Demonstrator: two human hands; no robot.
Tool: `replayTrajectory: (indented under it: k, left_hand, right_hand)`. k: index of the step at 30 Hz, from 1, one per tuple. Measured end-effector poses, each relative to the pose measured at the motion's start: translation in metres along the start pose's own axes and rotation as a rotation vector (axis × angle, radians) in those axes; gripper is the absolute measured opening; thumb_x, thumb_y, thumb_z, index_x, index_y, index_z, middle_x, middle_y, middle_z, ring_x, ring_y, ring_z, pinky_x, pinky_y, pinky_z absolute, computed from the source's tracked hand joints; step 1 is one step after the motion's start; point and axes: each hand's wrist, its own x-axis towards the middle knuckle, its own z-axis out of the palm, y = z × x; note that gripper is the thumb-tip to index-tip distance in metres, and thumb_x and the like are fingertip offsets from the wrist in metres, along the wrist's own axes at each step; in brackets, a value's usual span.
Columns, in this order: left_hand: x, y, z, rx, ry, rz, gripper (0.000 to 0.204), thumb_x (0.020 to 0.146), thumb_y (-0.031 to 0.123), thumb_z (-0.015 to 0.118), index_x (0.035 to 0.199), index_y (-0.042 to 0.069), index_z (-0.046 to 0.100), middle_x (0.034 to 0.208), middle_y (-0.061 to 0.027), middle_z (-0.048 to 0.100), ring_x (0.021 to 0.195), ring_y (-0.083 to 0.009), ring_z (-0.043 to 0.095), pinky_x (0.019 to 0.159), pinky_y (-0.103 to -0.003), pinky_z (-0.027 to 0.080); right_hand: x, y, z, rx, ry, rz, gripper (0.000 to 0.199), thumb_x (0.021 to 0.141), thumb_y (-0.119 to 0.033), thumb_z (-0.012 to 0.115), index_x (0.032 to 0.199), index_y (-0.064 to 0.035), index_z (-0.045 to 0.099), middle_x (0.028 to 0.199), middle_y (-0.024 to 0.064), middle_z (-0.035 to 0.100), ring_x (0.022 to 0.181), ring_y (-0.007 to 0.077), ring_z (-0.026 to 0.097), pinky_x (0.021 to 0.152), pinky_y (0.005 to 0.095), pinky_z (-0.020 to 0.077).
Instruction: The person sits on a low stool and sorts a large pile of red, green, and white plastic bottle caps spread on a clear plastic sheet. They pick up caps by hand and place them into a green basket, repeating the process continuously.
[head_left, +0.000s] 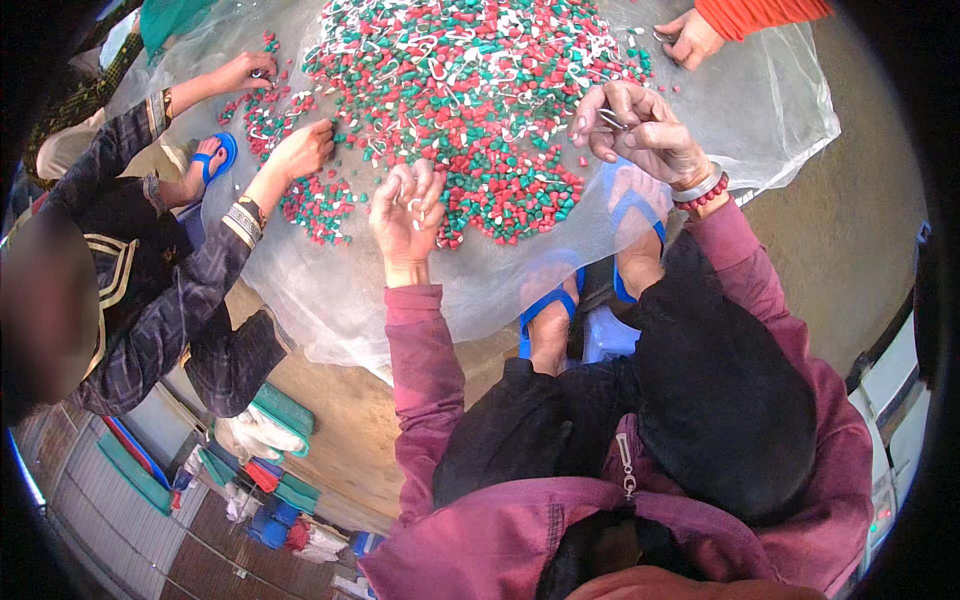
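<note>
My left hand [408,212] is raised at the near edge of the pile, palm turned up and fingers curled over small white pieces [416,207]. To the right, my right hand [645,135] pinches a thin, curved metal piece [612,119] between thumb and fingers; its exact kind is unclear. Red beads circle that wrist. Beyond and between both hands spreads a pile [480,95] of small red, green and white pieces, with white hook-shaped parts among them. A smaller heap [515,195] of red and green pieces lies just right of my left hand.
A translucent plastic sheet [765,115] lies under the pile. At the left, another person's two hands [303,150] work over small heaps; an orange-sleeved person's hand [692,40] is at the far right. My feet in blue sandals [548,312] rest at the sheet's near edge.
</note>
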Motion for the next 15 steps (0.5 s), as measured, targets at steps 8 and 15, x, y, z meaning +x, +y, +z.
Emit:
replayTrajectory:
  k: [8, 15]
  left_hand:
    - [0.024, -0.070, 0.007, 0.495, 0.225, -0.424, 0.025, 0.093, 0.022, 0.059, 0.108, 0.002, 0.060, 0.087, -0.0031, 0.060, 0.058, -0.0032, 0.048, 0.039, -0.015, 0.029]
    - [0.018, -0.109, -0.059, 0.097, 0.547, -0.492, 0.023, 0.100, 0.016, 0.047, 0.112, -0.001, 0.056, 0.064, 0.0086, 0.033, 0.047, -0.0001, 0.027, 0.037, -0.015, 0.021]
  right_hand:
    - [-0.005, 0.028, -0.016, -0.359, 0.158, 0.411, 0.013, 0.089, -0.017, 0.062, 0.093, -0.0080, 0.054, 0.088, 0.0045, 0.062, 0.068, 0.0093, 0.053, 0.055, 0.0224, 0.0410]
    - [-0.039, 0.123, -0.018, -1.450, 0.188, 0.473, 0.022, 0.086, -0.020, 0.063, 0.096, -0.0014, 0.060, 0.084, 0.0197, 0.067, 0.087, 0.0378, 0.065, 0.071, 0.0464, 0.0503]
